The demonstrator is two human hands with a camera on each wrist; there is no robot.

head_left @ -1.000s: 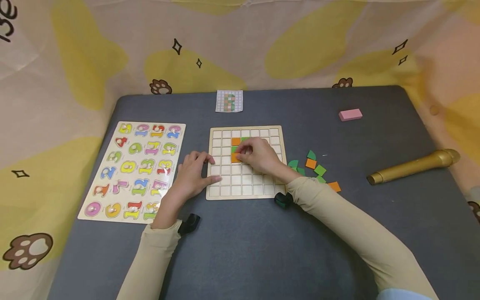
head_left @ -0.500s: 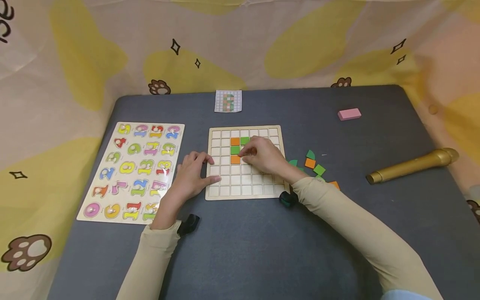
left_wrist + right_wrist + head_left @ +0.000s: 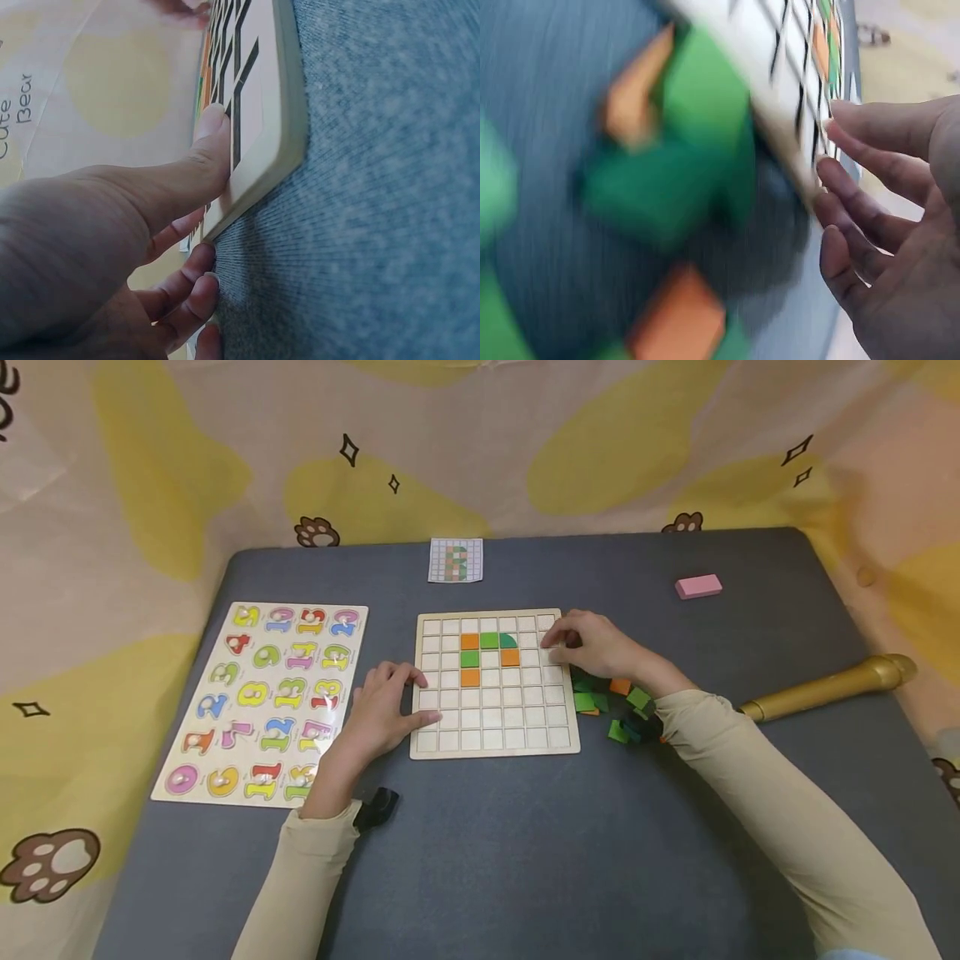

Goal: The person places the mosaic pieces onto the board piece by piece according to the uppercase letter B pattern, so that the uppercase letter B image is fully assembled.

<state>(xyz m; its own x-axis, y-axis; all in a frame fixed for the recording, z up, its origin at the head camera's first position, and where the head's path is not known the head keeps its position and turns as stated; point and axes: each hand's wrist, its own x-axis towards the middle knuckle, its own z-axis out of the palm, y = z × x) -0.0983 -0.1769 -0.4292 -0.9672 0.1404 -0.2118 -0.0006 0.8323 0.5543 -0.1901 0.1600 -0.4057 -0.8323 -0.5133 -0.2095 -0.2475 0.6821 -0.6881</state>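
A square wooden grid board (image 3: 491, 718) lies on the table with several orange and green square tiles (image 3: 489, 641) and a dark green quarter-round tile (image 3: 507, 642) in its upper cells. At the board's left edge is my left hand (image 3: 386, 710); its thumb (image 3: 199, 161) presses flat on the rim and the fingers spread beside it. My right hand (image 3: 592, 643) hovers over the board's right edge, fingers loosely bent, nothing between them. Below its wrist sits a loose pile of green and orange tiles (image 3: 583, 702), partly hidden by the sleeve and blurred in the right wrist view.
Left of the board lies a number puzzle board (image 3: 247, 718). A small pattern card (image 3: 455, 561) rests at the table's back edge. On the right are a pink block (image 3: 698, 587) and a gold microphone (image 3: 825, 687), its lower end near my right sleeve.
My right hand has moved right, from the middle of the board to its right edge. The dark green quarter-round and an orange tile that it covered now show. The left hand stays put.
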